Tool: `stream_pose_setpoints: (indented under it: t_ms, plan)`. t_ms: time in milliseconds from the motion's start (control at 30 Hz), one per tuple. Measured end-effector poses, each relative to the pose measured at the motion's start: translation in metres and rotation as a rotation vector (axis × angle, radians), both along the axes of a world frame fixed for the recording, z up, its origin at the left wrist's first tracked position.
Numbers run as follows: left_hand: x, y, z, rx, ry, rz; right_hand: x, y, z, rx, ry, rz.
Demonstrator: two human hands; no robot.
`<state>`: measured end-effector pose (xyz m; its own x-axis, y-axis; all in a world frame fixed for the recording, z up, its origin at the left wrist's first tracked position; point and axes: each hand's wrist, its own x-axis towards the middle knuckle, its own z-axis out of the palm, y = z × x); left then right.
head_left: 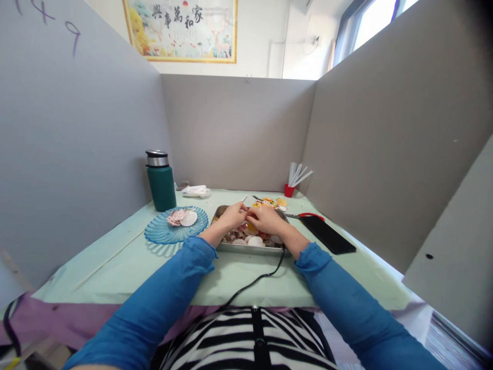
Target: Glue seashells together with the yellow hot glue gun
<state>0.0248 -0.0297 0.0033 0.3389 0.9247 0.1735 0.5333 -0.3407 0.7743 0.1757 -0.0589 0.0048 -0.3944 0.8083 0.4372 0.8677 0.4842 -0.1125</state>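
Note:
Over a metal tray [250, 250] full of seashells [254, 240], my two hands meet with their fingertips close together. My left hand [233, 216] is closed, and a short thin white stick [244, 198] juts up from its fingers. Bent inward beside it, my right hand [265, 219] is closed too; whatever lies between its fingers is hidden. A black cord [265, 275] runs from the tray's right front, below my right wrist, to the table's front edge.
Left stand a blue glass plate [154, 234] with shells and a green bottle [162, 187]. Behind the tray lie colourful small pieces [269, 203]. Right are red-handled scissors [308, 216], a black phone [327, 235] and a red cup [289, 191] of white sticks. Grey partitions [239, 128] enclose the table.

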Motion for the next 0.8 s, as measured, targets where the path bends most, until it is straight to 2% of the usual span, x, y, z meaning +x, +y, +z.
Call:
stream_pose_setpoints:
  t_ms: [800]
  plan:
    - [-0.0007, -0.0007, 0.0012, 0.022, 0.098, -0.003, -0.0021, -0.0004, 0.0012, -0.018, -0.046, -0.026]
